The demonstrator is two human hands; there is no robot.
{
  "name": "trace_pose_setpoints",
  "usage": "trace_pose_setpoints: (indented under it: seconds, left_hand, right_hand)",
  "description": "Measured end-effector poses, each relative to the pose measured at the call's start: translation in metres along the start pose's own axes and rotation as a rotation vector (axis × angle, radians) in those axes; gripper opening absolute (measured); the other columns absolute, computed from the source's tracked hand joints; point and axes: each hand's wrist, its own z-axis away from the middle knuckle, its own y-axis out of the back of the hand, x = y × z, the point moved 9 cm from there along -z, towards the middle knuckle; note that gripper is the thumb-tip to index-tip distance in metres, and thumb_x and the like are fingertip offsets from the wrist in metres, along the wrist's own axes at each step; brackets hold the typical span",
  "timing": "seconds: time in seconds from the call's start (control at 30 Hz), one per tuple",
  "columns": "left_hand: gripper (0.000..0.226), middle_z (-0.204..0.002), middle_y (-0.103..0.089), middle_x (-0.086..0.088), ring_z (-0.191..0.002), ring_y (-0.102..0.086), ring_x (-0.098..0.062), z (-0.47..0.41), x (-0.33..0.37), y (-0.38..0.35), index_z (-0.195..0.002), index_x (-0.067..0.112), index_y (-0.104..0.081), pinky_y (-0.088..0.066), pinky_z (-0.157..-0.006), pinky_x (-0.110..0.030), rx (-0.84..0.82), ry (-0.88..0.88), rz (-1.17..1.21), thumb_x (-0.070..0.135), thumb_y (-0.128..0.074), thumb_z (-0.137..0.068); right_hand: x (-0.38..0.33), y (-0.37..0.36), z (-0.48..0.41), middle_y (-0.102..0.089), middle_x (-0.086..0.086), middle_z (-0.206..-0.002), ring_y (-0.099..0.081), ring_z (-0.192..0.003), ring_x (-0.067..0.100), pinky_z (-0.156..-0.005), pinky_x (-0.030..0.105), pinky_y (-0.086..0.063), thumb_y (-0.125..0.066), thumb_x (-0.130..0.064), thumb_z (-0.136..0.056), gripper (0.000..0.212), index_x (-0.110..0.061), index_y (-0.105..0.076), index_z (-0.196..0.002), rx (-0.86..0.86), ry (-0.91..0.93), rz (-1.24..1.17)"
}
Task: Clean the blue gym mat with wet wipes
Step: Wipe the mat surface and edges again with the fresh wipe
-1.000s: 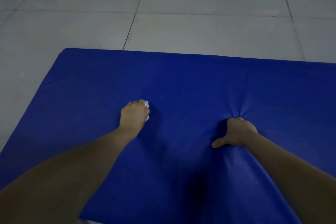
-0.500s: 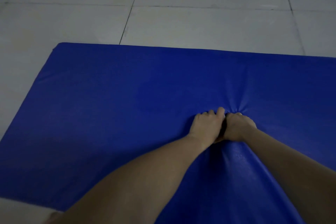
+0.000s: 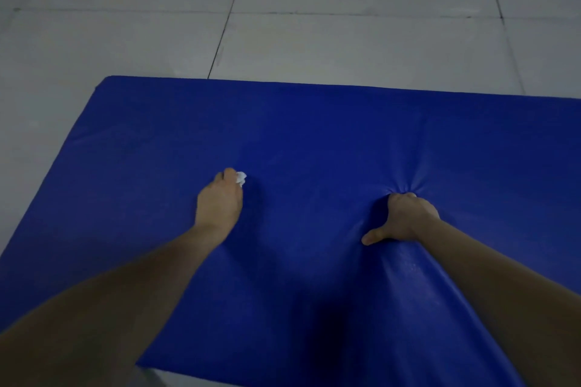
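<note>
The blue gym mat point(image 3: 314, 135) lies flat on the floor point(image 3: 345, 47). Its cover is smooth and deep blue, and its far edge and far-left corner are in view. Right of the mat's middle the cover is pulled into creases. The wet wipe point(image 3: 241, 178), white and crumpled, sits left of the mat's middle, held by the left hand point(image 3: 220, 204).

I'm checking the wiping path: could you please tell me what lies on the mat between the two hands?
Only bare mat, creased near the right hand; the left hand holds the wipe. The head view shows it.
</note>
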Motion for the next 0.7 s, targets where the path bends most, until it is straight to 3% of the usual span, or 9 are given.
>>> trace_pose_setpoints:
  seconds: [0.1,0.17,0.3,0.43,0.5,0.6,0.7]
  left_hand:
    - [0.036,-0.107,-0.066,-0.011,-0.087,-0.065,-0.026,0.014,0.047,-0.012,-0.113,0.004,-0.059,-0.055,-0.077,-0.041,-0.011,-0.018,0.085,0.032,-0.036,-0.11]
    - [0.029,-0.119,-0.066,-0.008,-0.099,-0.066,-0.023,0.022,0.082,-0.023,-0.124,0.011,-0.061,-0.054,-0.087,-0.036,-0.056,-0.061,0.124,0.022,-0.04,-0.109]
    - [0.042,-0.131,-0.064,-0.002,-0.116,-0.061,-0.022,0.045,0.173,-0.036,-0.131,0.021,-0.065,-0.048,-0.101,-0.035,-0.158,-0.246,0.301,0.007,-0.046,-0.096]
    - [0.033,-0.113,-0.066,-0.008,-0.102,-0.063,-0.028,0.072,0.242,-0.052,-0.128,0.018,-0.065,-0.052,-0.088,-0.04,-0.305,-0.351,0.414,0.015,-0.049,-0.099]
    - [0.029,-0.108,-0.063,-0.01,-0.095,-0.063,-0.03,0.071,0.243,-0.052,-0.126,0.014,-0.062,-0.053,-0.081,-0.043,-0.272,-0.41,0.267,0.022,-0.048,-0.102]
    - [0.023,-0.107,-0.067,-0.007,-0.095,-0.064,-0.028,0.064,0.217,-0.042,-0.113,0.015,-0.064,-0.05,-0.078,-0.04,-0.216,-0.469,0.114,0.027,-0.048,-0.1]
    - [0.016,-0.107,-0.069,0.002,-0.093,-0.064,-0.023,0.046,0.155,-0.026,-0.102,0.02,-0.066,-0.048,-0.075,-0.034,-0.18,-0.324,0.165,0.025,-0.053,-0.095]
  right_hand:
    - [-0.002,0.0,-0.001,-0.052,0.004,-0.127,-0.053,-0.113,0.023,-0.088,0.037,-0.052,-0.074,-0.09,-0.042,0.11,-0.019,-0.047,-0.121,-0.009,-0.003,0.007]
    - [-0.001,0.001,-0.003,-0.053,0.004,-0.126,-0.053,-0.111,0.022,-0.087,0.037,-0.051,-0.075,-0.089,-0.041,0.103,-0.021,-0.045,-0.113,-0.004,-0.005,0.006]
    - [0.0,0.001,-0.004,-0.054,0.005,-0.125,-0.055,-0.112,0.025,-0.085,0.036,-0.05,-0.076,-0.088,-0.042,0.109,-0.019,-0.049,-0.122,0.012,-0.002,0.004]
    - [0.001,0.002,-0.008,-0.056,0.009,-0.128,-0.058,-0.112,0.027,-0.088,0.037,-0.051,-0.081,-0.069,-0.059,0.088,-0.016,-0.053,-0.124,0.054,0.0,-0.028]
    - [0.0,0.002,-0.008,-0.055,0.01,-0.129,-0.058,-0.113,0.027,-0.086,0.036,-0.049,-0.08,-0.07,-0.06,0.091,-0.014,-0.05,-0.125,0.051,-0.012,-0.024]
    - [-0.001,0.003,-0.005,-0.053,0.005,-0.122,-0.055,-0.106,0.023,-0.077,0.034,-0.046,-0.076,-0.086,-0.042,0.11,-0.018,-0.048,-0.123,0.026,-0.018,0.003]
    - [-0.002,0.002,-0.004,-0.049,-0.002,-0.109,-0.049,-0.096,0.018,-0.076,0.033,-0.047,-0.072,-0.092,-0.037,0.103,-0.022,-0.045,-0.107,0.007,0.015,0.005]
